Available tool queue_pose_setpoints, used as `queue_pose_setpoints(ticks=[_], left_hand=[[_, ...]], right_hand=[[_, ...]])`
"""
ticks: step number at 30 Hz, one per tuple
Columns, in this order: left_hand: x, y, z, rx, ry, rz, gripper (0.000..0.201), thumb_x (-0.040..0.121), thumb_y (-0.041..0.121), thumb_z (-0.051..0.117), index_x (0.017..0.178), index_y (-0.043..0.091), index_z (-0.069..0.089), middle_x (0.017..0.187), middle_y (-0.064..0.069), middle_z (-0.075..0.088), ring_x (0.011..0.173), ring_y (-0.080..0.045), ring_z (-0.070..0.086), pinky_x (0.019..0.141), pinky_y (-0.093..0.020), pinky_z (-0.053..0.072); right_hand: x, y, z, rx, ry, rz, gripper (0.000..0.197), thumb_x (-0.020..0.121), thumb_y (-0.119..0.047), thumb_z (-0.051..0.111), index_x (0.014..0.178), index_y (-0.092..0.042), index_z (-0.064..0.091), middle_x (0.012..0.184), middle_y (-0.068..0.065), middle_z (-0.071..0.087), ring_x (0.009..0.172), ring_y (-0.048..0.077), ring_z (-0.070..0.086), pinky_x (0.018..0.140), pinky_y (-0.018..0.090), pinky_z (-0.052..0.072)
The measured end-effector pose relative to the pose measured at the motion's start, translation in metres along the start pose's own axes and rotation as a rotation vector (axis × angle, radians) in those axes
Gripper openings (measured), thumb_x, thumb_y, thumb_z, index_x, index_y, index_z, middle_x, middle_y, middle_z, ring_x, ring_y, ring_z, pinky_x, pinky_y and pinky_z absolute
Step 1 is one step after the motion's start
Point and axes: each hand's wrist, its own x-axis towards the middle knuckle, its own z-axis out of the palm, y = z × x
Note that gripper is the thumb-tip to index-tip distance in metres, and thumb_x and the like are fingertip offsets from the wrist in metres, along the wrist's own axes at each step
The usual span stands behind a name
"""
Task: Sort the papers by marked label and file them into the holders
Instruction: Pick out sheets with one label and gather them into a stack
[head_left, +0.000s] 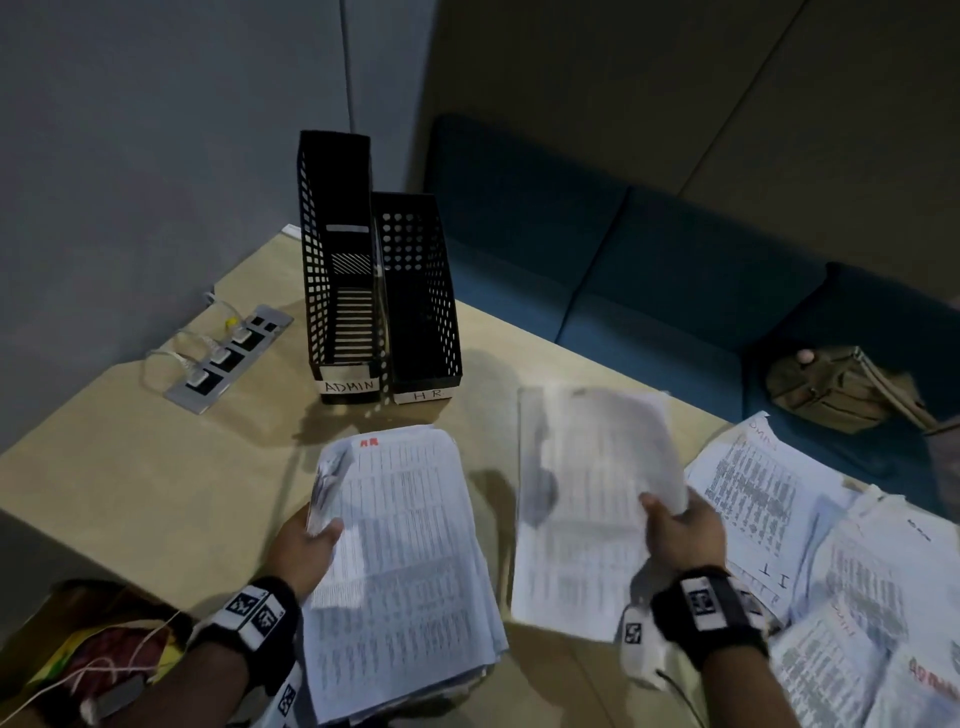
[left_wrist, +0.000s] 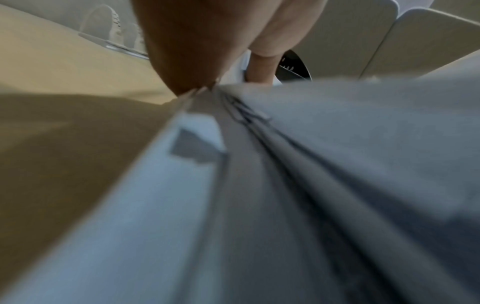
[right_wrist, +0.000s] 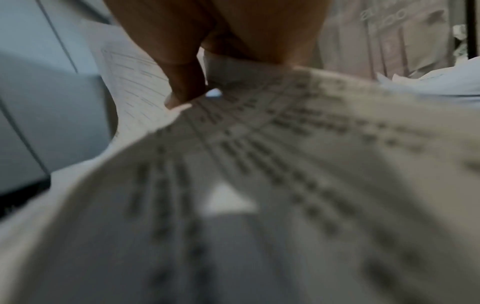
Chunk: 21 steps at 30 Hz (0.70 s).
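The left hand (head_left: 306, 551) grips a thick stack of papers (head_left: 405, 571) by its left edge; its red top mark is too small to read. The right hand (head_left: 680, 535) pinches a blurred sheet (head_left: 587, 499) above the table (head_left: 130, 467). Two black holders (head_left: 384, 291), marked ADMIN and HR, stand behind. More papers (head_left: 841, 571) run off frame at right.

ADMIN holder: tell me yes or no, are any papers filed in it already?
No: in the head view the ADMIN holder stands empty, its slatted inside bare, beside the HR holder.
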Motion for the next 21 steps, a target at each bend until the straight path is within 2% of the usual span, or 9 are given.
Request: queue_pose_setpoints(ticks=[3, 6, 9, 11, 13, 14, 16, 19, 21], left_hand=[[-0.003, 0.017, 0.005, -0.009, -0.042, 0.022, 0.025, 0.092, 0.013, 0.059, 0.116, 0.006, 0.060, 0.105, -0.015, 0.068, 0.085, -0.028, 0.061, 0.078, -0.032, 0.045], [-0.011, 0.037, 0.023, -0.031, -0.105, 0.037, 0.028, 0.091, 0.018, 0.061, 0.112, 0.001, 0.060, 0.096, -0.016, 0.066, 0.082, -0.028, 0.061, 0.075, -0.031, 0.045], [-0.028, 0.062, 0.042, -0.060, -0.216, 0.075, 0.019, 0.091, 0.017, 0.061, 0.108, 0.007, 0.062, 0.092, -0.011, 0.064, 0.082, -0.024, 0.060, 0.075, -0.028, 0.045], [-0.039, 0.075, 0.055, -0.047, -0.271, 0.104, 0.008, 0.092, 0.006, 0.057, 0.090, 0.013, 0.061, 0.082, -0.009, 0.062, 0.075, -0.024, 0.057, 0.071, -0.028, 0.044], [-0.046, 0.081, 0.066, -0.075, -0.282, 0.118, 0.026, 0.091, -0.006, 0.048, 0.082, 0.016, 0.058, 0.075, -0.003, 0.061, 0.077, -0.028, 0.058, 0.075, -0.031, 0.043], [-0.048, 0.079, 0.072, -0.078, -0.260, 0.157, 0.025, 0.091, -0.005, 0.047, 0.085, 0.015, 0.060, 0.076, -0.001, 0.062, 0.082, -0.032, 0.060, 0.076, -0.030, 0.043], [-0.055, 0.078, 0.078, -0.137, -0.256, 0.249, 0.016, 0.095, 0.025, 0.053, 0.103, 0.015, 0.062, 0.092, -0.003, 0.068, 0.101, -0.031, 0.063, 0.079, -0.030, 0.046], [-0.059, 0.076, 0.078, -0.170, -0.345, 0.315, 0.079, 0.071, 0.073, 0.057, 0.134, 0.026, 0.044, 0.130, 0.013, 0.055, 0.118, 0.003, 0.052, 0.096, -0.022, 0.042], [-0.059, 0.075, 0.082, -0.040, -0.350, 0.392, 0.084, 0.069, 0.058, 0.072, 0.139, 0.029, 0.036, 0.132, 0.022, 0.046, 0.117, 0.008, 0.047, 0.097, -0.018, 0.037]], right_hand=[[0.000, -0.017, -0.025, 0.178, -0.051, -0.069, 0.020, 0.086, -0.019, 0.066, 0.095, 0.000, 0.066, 0.081, 0.022, 0.068, 0.073, 0.032, 0.065, 0.064, 0.030, 0.048], [-0.012, -0.017, -0.009, 0.189, -0.200, -0.058, 0.015, 0.088, -0.028, 0.064, 0.090, -0.013, 0.064, 0.079, 0.009, 0.068, 0.067, 0.020, 0.062, 0.060, 0.025, 0.047], [-0.027, -0.001, 0.027, 0.220, -0.297, -0.064, 0.016, 0.086, -0.037, 0.065, 0.097, -0.025, 0.063, 0.093, 0.001, 0.070, 0.085, 0.020, 0.065, 0.077, 0.036, 0.054], [-0.039, 0.004, 0.045, 0.265, -0.348, -0.023, 0.023, 0.087, -0.034, 0.064, 0.106, -0.021, 0.058, 0.099, 0.002, 0.068, 0.088, 0.021, 0.063, 0.072, 0.035, 0.054], [-0.051, 0.004, 0.061, 0.267, -0.385, 0.030, 0.030, 0.089, -0.035, 0.061, 0.113, -0.019, 0.052, 0.100, 0.001, 0.064, 0.089, 0.019, 0.061, 0.064, 0.025, 0.048], [-0.057, 0.003, 0.065, 0.243, -0.391, 0.030, 0.032, 0.090, -0.038, 0.059, 0.114, -0.019, 0.051, 0.100, -0.001, 0.063, 0.091, 0.019, 0.060, 0.064, 0.025, 0.048], [-0.064, 0.005, 0.071, 0.239, -0.355, 0.029, 0.032, 0.091, -0.040, 0.056, 0.114, -0.017, 0.053, 0.100, -0.002, 0.063, 0.092, 0.019, 0.060, 0.065, 0.019, 0.048], [-0.067, 0.004, 0.072, 0.204, -0.335, 0.032, 0.034, 0.094, -0.045, 0.046, 0.105, -0.015, 0.055, 0.093, -0.003, 0.061, 0.082, 0.016, 0.058, 0.052, 0.008, 0.035], [-0.069, 0.003, 0.073, 0.245, -0.346, 0.018, 0.048, 0.090, -0.058, 0.041, 0.106, -0.015, 0.055, 0.096, -0.002, 0.063, 0.081, 0.009, 0.059, 0.055, 0.012, 0.037]])
